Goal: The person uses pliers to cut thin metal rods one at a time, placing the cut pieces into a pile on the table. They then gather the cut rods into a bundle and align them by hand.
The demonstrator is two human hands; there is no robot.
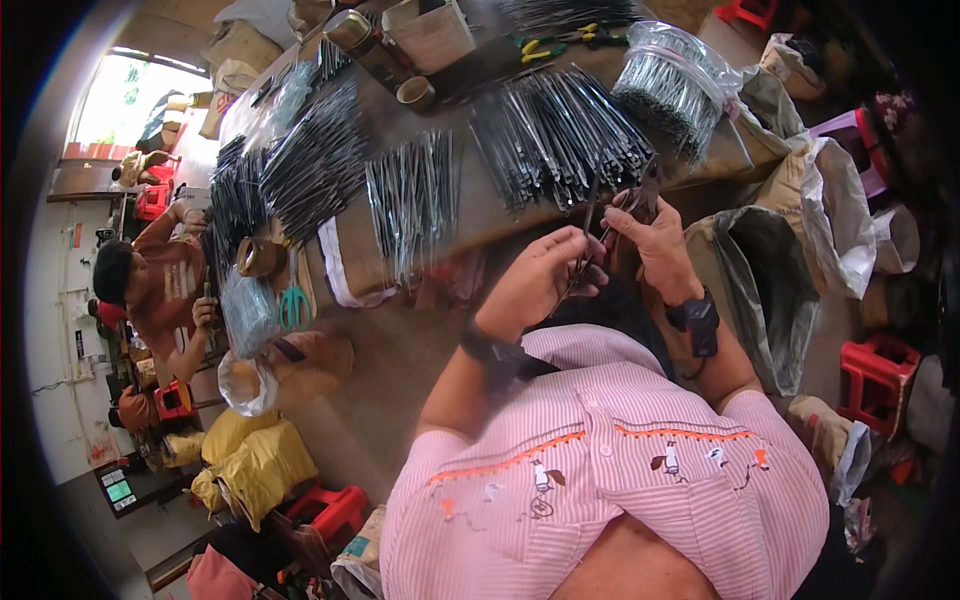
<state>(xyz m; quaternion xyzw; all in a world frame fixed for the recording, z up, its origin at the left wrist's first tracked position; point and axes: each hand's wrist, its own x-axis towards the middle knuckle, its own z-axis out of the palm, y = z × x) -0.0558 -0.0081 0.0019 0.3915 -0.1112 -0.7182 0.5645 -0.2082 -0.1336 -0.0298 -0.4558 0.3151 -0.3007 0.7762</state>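
- Where the two hands meet, just off the near edge of the table [480, 215], both are closed on thin metal work.
- Left hand [535, 280]: fingers curled tight round the lower end of a slim dark metal piece [583, 262], thumb pressed over it; black band at the wrist.
- Right hand [655, 235]: closed on a pair of pliers [645, 190], handles in the palm, tip pointing up toward the table; black wrist strap below.
- Metal piece runs up between the two hands; pliers sit just right of its upper end. Cannot tell whether the plier tips touch it.
- Directly beyond the hands, on the table: a fanned heap of long grey metal rods [560, 135], touching the table edge.
- Left of that, a second, smaller bundle [412, 195] overhanging the near edge; further left, more dark bundles [300, 160].
- Far right on the table: clear plastic bag [672, 85] stuffed with fine grey wire pieces, neck gathered shut.
- Far side: an open cardboard box [432, 35], contents not readable; small round cup [415, 93] near it; green-handled pliers [545, 45] lying flat.
- Right of the hands, below table level: an open grey sack [770, 290], inside dark, contents hidden.
- Left end of the table: another person [150, 285] seated, head down.
- Red stools [878, 375] on the floor at right.
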